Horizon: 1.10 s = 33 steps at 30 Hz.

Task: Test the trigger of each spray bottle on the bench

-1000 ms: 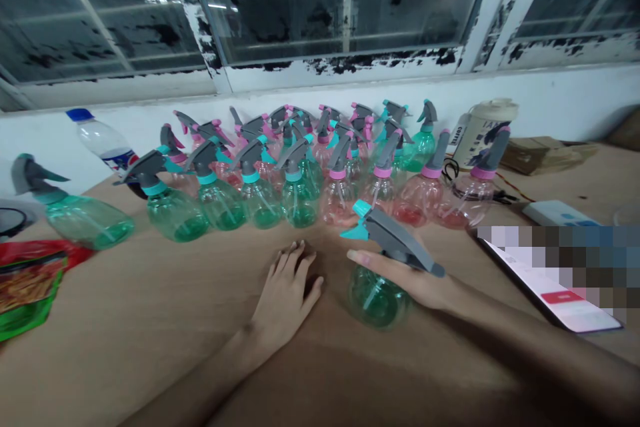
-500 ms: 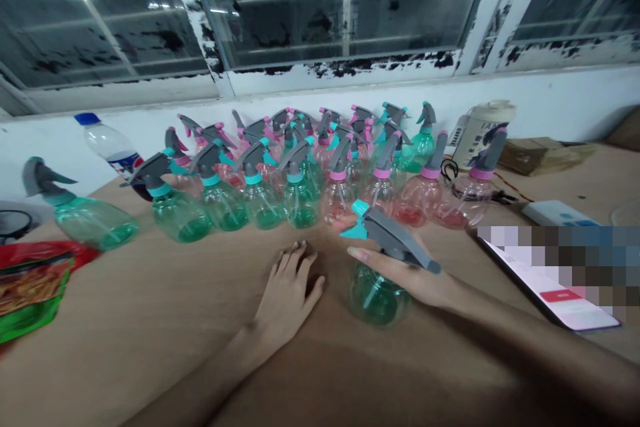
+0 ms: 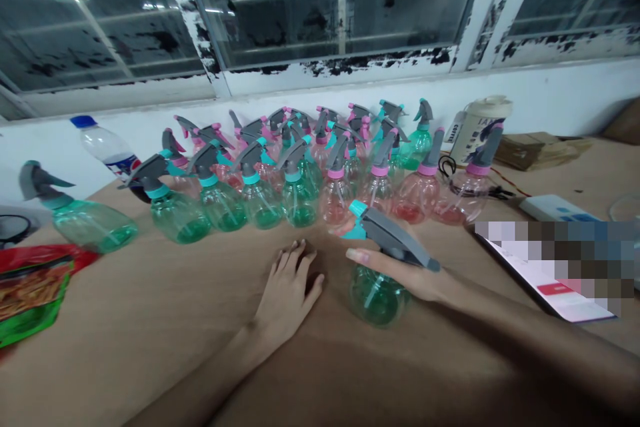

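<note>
My right hand [image 3: 415,273] is wrapped round the neck of a green spray bottle [image 3: 377,300] with a grey and turquoise trigger head. That bottle is upright, its nozzle pointing up and to the left; the far fingers are mostly hidden behind it. Palm down on the wooden table [image 3: 175,333], my left hand [image 3: 290,293] lies with fingers spread, holding nothing. Beyond both hands stand rows of spray bottles, among them a green one [image 3: 300,203] with a turquoise collar and a pink one [image 3: 413,200] with a pink collar.
At the left are a lying-tilted green spray bottle [image 3: 93,223], a cola bottle [image 3: 107,147] and a red and green snack bag [image 3: 35,293]. To the right lie a phone [image 3: 540,273], a white box [image 3: 560,209], a cup [image 3: 485,127] and a brown package [image 3: 537,150]. A wall with windows closes the back.
Both hands and the held spray bottle stay almost where they were. The whole view has shifted slightly, so the background things sit a little further left and up.
</note>
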Available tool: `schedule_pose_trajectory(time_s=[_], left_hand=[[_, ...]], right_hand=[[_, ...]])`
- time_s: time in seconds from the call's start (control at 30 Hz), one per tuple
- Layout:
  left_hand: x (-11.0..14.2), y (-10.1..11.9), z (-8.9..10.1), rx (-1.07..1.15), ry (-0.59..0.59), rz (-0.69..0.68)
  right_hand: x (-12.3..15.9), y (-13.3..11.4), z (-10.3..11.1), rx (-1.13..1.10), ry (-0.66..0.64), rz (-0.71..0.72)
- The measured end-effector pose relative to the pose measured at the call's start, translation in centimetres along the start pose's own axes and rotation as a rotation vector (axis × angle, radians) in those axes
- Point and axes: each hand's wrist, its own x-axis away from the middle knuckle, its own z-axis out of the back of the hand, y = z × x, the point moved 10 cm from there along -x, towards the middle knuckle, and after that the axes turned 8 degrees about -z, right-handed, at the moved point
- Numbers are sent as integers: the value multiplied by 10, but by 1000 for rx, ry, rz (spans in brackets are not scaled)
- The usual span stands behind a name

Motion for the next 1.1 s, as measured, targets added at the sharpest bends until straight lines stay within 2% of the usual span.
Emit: schedule_pose_trajectory(time_s=[0.2,0.53,0.7,0.83,0.93,1.0,1.1], left_hand=[[0,-1,0,-3,-8,15],[0,-2,-2,7,-6,14],[1,-1,2,92,10,37],[4,13,8,258,16,23],[6,34,16,394,-9,-60],[8,46,24,435,-6,-105],[11,51,38,421,23,-87]], right_hand=[[2,0,5,49,92,14],[2,-4,2,52,61,6],[2,0,3,11,79,22],[2,-1,3,48,90,1],[3,-4,4,-3,96,6],[4,-6,2,-31,101,11],[6,-11,-10,-50,85,32]])
